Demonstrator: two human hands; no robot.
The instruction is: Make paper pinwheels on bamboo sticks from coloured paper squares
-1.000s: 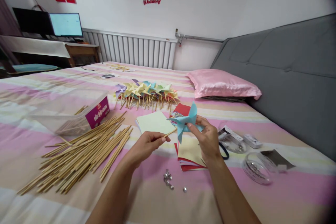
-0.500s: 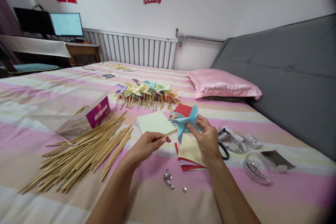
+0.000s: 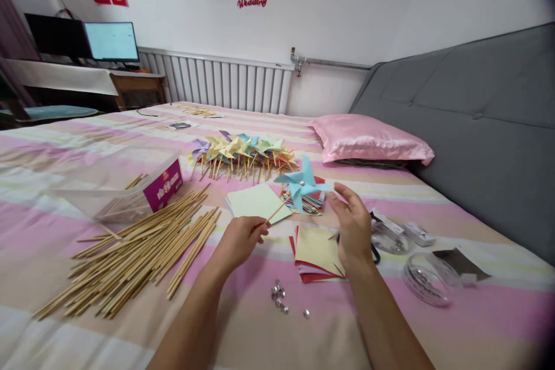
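A light blue paper pinwheel [image 3: 302,185] with a silver pin at its centre stands tilted on a thin wooden stick [image 3: 277,211]. My left hand [image 3: 243,243] is closed around the lower part of that stick. My right hand [image 3: 352,222] is beside the pinwheel, fingers parted and curved, with the fingertips at the tip of the right blade. Below the right hand lies a stack of yellow, red and white paper squares [image 3: 318,254], with dark-handled scissors [image 3: 375,253] partly hidden by the hand. Several silver pins [image 3: 278,295] rest on the bedspread.
Wooden sticks [image 3: 143,260] lie spread at left by a clear plastic box [image 3: 115,185]. Finished pinwheels [image 3: 243,150] lie in a row behind pale green paper [image 3: 255,202]. At right are round clear containers [image 3: 427,283], small white boxes [image 3: 418,234] and a pink pillow [image 3: 373,139].
My right hand has let go of the pinwheel's middle and moved right. The pinwheel has shifted up and its centre pin now shows. My left hand moved slightly left, still on the stick.
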